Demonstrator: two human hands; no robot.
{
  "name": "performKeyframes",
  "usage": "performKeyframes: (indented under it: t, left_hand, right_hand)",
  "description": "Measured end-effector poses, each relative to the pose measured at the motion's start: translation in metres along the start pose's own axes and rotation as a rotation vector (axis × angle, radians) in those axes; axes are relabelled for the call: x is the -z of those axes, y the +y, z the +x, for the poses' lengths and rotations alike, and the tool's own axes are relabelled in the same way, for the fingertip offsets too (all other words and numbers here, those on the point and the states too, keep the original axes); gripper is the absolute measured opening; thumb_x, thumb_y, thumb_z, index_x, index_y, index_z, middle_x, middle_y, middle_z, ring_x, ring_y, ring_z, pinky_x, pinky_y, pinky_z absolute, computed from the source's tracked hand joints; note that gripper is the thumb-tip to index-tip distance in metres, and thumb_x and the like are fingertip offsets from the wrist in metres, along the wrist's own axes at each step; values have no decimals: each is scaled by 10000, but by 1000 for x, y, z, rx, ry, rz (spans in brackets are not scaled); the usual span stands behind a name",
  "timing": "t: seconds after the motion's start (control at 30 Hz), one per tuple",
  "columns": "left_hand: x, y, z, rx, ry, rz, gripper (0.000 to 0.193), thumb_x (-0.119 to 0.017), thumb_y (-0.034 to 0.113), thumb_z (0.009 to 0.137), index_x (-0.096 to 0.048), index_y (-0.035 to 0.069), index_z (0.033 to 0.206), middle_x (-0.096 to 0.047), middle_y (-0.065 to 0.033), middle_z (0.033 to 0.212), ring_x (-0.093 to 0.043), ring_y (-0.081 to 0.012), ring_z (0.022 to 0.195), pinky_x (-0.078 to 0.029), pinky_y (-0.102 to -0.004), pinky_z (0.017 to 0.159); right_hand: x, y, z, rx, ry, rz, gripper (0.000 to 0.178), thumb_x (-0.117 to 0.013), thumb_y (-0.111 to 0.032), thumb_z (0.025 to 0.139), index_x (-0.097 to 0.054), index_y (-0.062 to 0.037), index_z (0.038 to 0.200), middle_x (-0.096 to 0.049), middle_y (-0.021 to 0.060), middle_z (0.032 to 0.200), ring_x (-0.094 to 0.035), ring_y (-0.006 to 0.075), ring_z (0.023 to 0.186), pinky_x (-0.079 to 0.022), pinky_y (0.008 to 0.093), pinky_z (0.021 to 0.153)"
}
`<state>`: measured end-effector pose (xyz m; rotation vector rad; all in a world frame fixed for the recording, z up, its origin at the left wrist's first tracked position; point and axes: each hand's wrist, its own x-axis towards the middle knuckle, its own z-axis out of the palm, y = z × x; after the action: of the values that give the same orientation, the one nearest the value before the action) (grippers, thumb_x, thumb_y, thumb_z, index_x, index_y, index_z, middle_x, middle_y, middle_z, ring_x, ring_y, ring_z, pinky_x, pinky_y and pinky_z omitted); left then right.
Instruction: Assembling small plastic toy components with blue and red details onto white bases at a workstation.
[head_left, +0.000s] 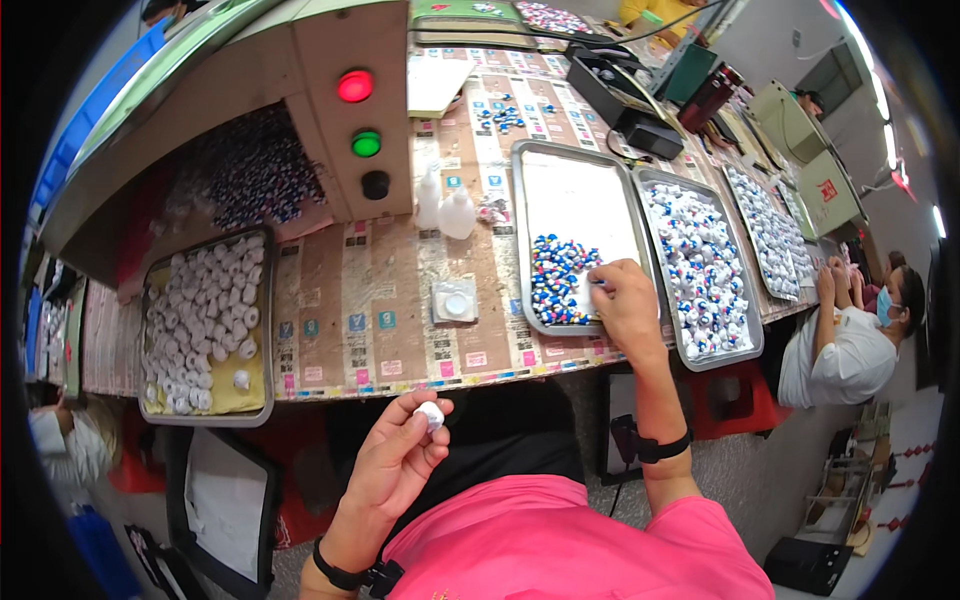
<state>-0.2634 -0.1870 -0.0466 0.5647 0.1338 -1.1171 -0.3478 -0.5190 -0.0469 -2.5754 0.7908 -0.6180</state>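
My left hand is raised over my lap at the table's front edge, its fingertips closed on a small white rounded piece. Over the near right corner of a metal tray is my right hand, thumb and fingertips pinched together. Whatever lies between those fingertips is hidden or too small to name. Small blue pieces with red, yellow and white parts are heaped in the near half of that tray, right beside my right hand. Bare white lining shows in its far half.
At left, a tray of white rounded pieces stands by a beige machine with red and green lights. White plastic bottles and a small square pad lie mid-table. Another tray holds white-and-coloured pieces. A masked co-worker sits at right.
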Motion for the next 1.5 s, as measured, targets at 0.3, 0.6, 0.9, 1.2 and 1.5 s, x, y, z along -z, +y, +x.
performKeyframes:
  t: [0.3,0.6,0.9,1.2,1.5]
  left_hand:
    - [2,-1,2,-35,-44,-26,313,-536,68,948,-509,66,1260,-572,-106,1205,-623,-154,937,-542,-273,807]
    - [-2,-3,-3,-60,-31,-33,275,-534,81,954,-511,69,1228,-583,-98,1181,-624,-153,957,-539,-262,805]
    - [1,-2,-9,-65,-39,-9,265,-589,98,930,-532,91,1189,-614,-65,1077,-621,-148,928,-528,-281,802]
    - [5,-5,-13,-354,38,499,254,-637,88,899,-581,46,1142,-629,-69,1073,-599,-156,1004,-452,-298,928]
    - [-5,-4,-8,-725,20,810,241,-645,-8,854,-629,30,1092,-608,-63,1043,-594,-157,992,-505,-287,868]
  right_hand:
    - [14,-30,-21,-158,-30,500,242,-656,3,817,-641,-10,1058,-650,43,935,-633,112,824,-504,247,705]
    - [5,-90,-39,-59,-626,1026,152,-671,-4,838,-685,8,989,-593,66,1033,-581,98,918,-497,211,715]
    - [1,-110,-43,-296,-635,1105,223,-719,-46,821,-635,5,1021,-660,35,908,-626,87,786,-508,206,669]
    - [4,-103,-34,-227,-544,1072,250,-692,-11,836,-629,34,1074,-656,61,944,-629,96,841,-513,212,730]
    - [-23,-107,-18,-3,-307,794,145,-665,26,822,-681,18,966,-651,64,884,-639,129,807,-513,240,748]
